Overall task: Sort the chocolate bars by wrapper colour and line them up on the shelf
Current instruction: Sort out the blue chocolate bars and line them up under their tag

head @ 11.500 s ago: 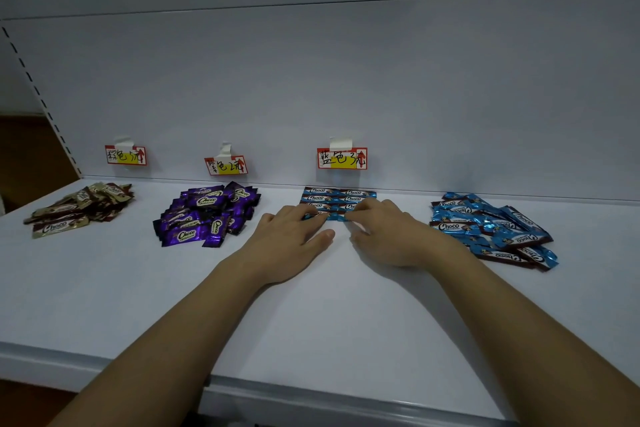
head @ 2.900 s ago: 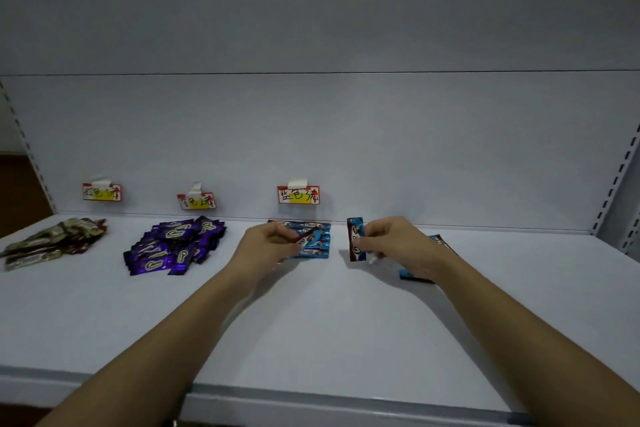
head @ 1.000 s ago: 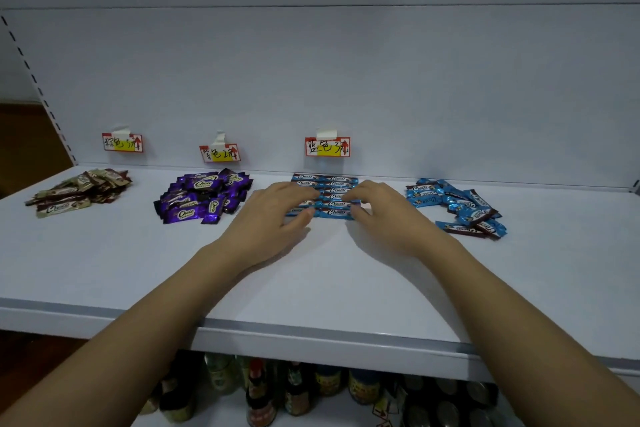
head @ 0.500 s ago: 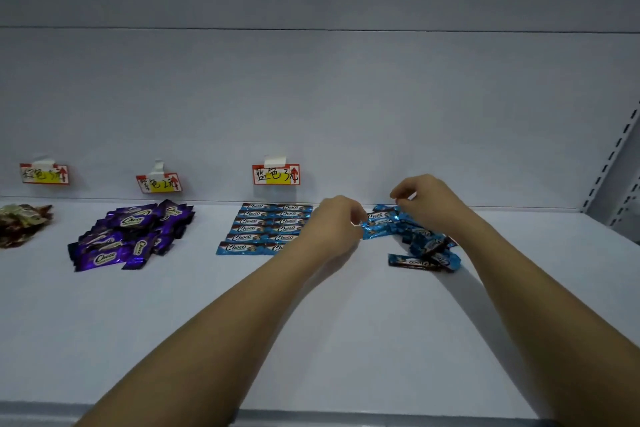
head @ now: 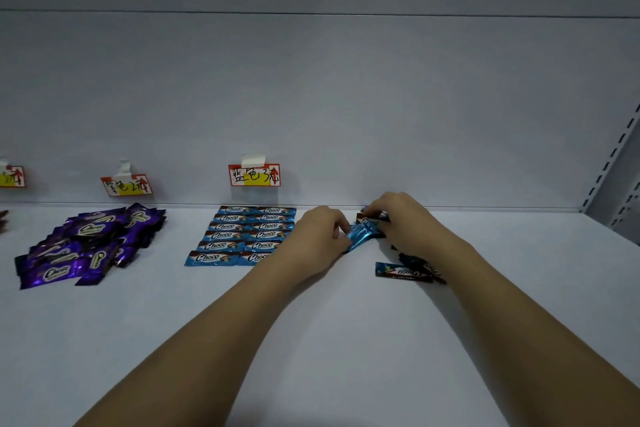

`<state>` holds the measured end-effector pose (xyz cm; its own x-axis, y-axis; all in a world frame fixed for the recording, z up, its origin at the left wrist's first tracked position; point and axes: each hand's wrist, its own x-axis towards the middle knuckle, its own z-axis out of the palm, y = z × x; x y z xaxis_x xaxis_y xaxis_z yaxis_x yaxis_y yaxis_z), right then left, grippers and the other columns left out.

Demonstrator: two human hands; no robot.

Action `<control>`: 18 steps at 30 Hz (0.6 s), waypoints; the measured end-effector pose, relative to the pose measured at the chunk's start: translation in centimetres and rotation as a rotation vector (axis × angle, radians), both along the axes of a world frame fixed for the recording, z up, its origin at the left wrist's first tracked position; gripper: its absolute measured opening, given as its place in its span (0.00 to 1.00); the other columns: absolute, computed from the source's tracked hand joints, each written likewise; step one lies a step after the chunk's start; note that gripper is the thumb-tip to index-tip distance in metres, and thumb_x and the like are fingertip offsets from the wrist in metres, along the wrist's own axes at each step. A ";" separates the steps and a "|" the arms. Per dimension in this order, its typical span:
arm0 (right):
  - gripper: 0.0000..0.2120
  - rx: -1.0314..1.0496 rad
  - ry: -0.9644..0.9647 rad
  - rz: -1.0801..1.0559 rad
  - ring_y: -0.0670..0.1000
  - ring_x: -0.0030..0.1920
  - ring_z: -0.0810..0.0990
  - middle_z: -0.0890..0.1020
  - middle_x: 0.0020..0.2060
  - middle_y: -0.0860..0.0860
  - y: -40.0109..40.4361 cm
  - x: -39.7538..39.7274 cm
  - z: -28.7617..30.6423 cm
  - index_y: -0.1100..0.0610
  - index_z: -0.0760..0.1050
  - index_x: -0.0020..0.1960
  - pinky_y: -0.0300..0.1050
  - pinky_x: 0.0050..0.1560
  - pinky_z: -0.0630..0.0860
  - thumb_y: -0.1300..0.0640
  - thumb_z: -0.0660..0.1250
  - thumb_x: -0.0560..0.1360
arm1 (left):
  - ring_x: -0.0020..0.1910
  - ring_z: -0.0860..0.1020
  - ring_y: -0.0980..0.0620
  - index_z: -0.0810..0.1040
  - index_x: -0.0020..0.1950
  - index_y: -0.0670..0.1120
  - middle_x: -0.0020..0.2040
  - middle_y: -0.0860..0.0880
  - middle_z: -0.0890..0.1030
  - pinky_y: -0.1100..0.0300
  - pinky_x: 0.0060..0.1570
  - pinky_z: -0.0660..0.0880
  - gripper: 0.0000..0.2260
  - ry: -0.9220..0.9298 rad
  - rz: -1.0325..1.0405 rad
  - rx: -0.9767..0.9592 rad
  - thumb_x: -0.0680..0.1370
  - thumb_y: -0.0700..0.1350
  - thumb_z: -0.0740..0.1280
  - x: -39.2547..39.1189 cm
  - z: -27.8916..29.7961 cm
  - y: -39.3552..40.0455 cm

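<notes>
Blue-wrapped chocolate bars lie in two neat columns (head: 242,236) on the white shelf (head: 311,340) under the blue price label (head: 254,175). To their right sits a loose heap of blue bars (head: 405,269), partly hidden by my right arm. My left hand (head: 320,236) pinches one end of a blue bar (head: 362,234) lifted from the heap. My right hand (head: 401,218) curls its fingers around another blue bar (head: 372,217) at the back of the heap. A jumbled pile of purple bars (head: 90,243) lies at the left.
A purple price label (head: 126,184) and a third label (head: 12,176) hang on the back wall. Brown bars (head: 2,220) peek in at the far left edge. A perforated upright (head: 613,163) bounds the shelf at the right.
Both hands have stayed at the loose blue heap since half a second ago. My left hand now holds a bar lifted clear of the heap. A second ago both hands pressed on the neat columns.
</notes>
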<state>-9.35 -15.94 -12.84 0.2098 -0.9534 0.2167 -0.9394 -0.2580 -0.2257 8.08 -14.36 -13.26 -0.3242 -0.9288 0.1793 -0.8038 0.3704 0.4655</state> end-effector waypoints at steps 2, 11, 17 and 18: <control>0.15 0.006 -0.054 -0.026 0.52 0.55 0.74 0.75 0.55 0.52 0.4 -0.3 0.2 0.54 0.79 0.61 0.43 0.53 0.72 0.66 0.66 0.77 | 0.42 0.72 0.55 0.78 0.54 0.49 0.48 0.51 0.75 0.66 0.38 0.69 0.05 0.060 0.002 0.026 0.78 0.44 0.68 0.2 0.0 0.2; 0.09 -0.005 -0.248 -0.100 0.49 0.48 0.75 0.73 0.48 0.47 2.2 -1.4 0.6 0.48 0.77 0.50 0.40 0.44 0.71 0.61 0.70 0.75 | 0.44 0.80 0.52 0.75 0.58 0.46 0.50 0.45 0.82 0.60 0.39 0.76 0.08 0.807 0.059 0.377 0.80 0.38 0.64 0.5 1.4 1.3; 0.09 -0.005 -0.360 -0.107 0.46 0.43 0.77 0.77 0.47 0.44 2.6 -1.6 0.7 0.46 0.77 0.49 0.35 0.35 0.71 0.60 0.70 0.76 | 0.38 0.73 0.50 0.79 0.59 0.39 0.46 0.42 0.73 0.58 0.36 0.74 0.14 1.357 0.117 0.824 0.80 0.33 0.56 0.8 2.0 1.3; 0.08 -0.005 -0.381 -0.111 0.45 0.41 0.77 0.78 0.46 0.43 2.7 -1.5 0.8 0.47 0.77 0.50 0.34 0.34 0.71 0.60 0.69 0.76 | 0.37 0.72 0.50 0.80 0.57 0.38 0.43 0.43 0.72 0.59 0.35 0.73 0.13 1.411 0.111 0.890 0.79 0.35 0.58 0.9 2.1 1.4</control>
